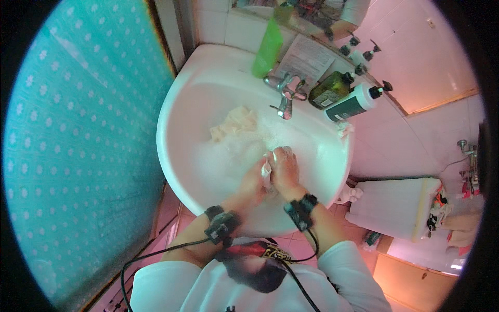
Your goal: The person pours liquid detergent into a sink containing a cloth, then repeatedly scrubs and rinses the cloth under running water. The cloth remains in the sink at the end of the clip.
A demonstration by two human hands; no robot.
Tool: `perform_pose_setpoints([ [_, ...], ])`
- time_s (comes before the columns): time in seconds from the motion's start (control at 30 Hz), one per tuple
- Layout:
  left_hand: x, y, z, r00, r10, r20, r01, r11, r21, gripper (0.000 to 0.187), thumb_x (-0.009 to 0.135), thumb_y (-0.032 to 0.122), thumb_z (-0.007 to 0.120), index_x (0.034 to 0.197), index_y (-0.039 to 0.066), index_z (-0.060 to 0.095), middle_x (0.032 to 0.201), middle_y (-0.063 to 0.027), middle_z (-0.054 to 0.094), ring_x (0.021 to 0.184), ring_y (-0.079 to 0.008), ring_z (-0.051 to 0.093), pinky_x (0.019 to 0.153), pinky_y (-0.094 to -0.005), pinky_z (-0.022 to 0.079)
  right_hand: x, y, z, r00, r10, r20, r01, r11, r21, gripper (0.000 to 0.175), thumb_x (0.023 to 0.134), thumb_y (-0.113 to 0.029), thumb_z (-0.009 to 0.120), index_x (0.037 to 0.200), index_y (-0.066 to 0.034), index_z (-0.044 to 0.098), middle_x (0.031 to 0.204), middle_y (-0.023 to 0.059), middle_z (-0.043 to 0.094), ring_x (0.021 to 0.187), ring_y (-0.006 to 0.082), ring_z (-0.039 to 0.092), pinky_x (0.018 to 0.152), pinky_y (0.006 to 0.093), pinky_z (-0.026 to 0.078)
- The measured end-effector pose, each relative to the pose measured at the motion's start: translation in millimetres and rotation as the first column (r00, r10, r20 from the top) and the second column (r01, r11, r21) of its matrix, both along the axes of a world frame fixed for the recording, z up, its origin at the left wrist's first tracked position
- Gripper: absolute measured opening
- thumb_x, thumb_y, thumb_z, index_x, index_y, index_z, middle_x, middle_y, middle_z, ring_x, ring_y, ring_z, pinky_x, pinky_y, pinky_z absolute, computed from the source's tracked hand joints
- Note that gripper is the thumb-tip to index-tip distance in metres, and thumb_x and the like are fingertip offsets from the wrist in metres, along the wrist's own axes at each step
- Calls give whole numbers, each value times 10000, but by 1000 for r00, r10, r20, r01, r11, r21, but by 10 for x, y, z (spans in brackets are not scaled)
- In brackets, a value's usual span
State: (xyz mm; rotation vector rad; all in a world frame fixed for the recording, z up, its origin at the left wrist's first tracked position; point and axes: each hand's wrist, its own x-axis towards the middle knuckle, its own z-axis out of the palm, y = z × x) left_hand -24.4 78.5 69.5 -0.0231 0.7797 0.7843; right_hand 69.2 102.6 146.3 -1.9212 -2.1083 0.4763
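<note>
Over the soapy basin, my left hand (253, 180) and my right hand (285, 169) are pressed together around a small white cloth (266, 171). Most of the cloth is hidden by my fingers and palms. Suds cling to the fingers of my right hand. White foam (230, 154) spreads across the basin of the white washbasin (168, 163). A cream-coloured crumpled cloth (236, 123) rises out of that foam, left of the chrome faucet (285, 105). Black straps with small cabled devices sit on both wrists.
On the basin's back ledge stand a green bottle (268, 50), an olive pump bottle (331, 90) and a white pump bottle (353, 102). Behind the faucet leans a printed sheet (306, 58). A patterned turquoise panel (89, 136) borders the left; a white appliance (390, 204) stands right.
</note>
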Motion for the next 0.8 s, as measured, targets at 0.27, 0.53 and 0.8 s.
perform_pose_setpoints([
  [0.27,37,-125,-331,994,110,-10,-108,987,117,256,974,241,447,1055,46,592,1019,-65,609,919,-178,576,780,-331,490,-59,-334,-490,995,69,-77,-57,987,152,154,833,-184,610,902,-50,579,927,160,564,909,340,549,784,439,440],
  [0.53,454,20,-447,901,319,-293,-206,911,357,238,962,182,444,1112,42,565,981,-101,607,859,-198,616,761,-324,503,848,342,-762,985,-163,-49,160,985,-65,303,927,-288,529,1030,-8,581,1047,194,562,976,353,523,872,447,412],
  [0.8,237,-55,-135,660,311,-684,51,890,453,372,926,316,502,1182,50,545,1035,-146,603,936,-277,596,838,-402,473,659,236,-931,907,40,419,62,972,-226,522,826,-320,648,1193,27,516,1235,239,513,1179,395,458,948,483,403],
])
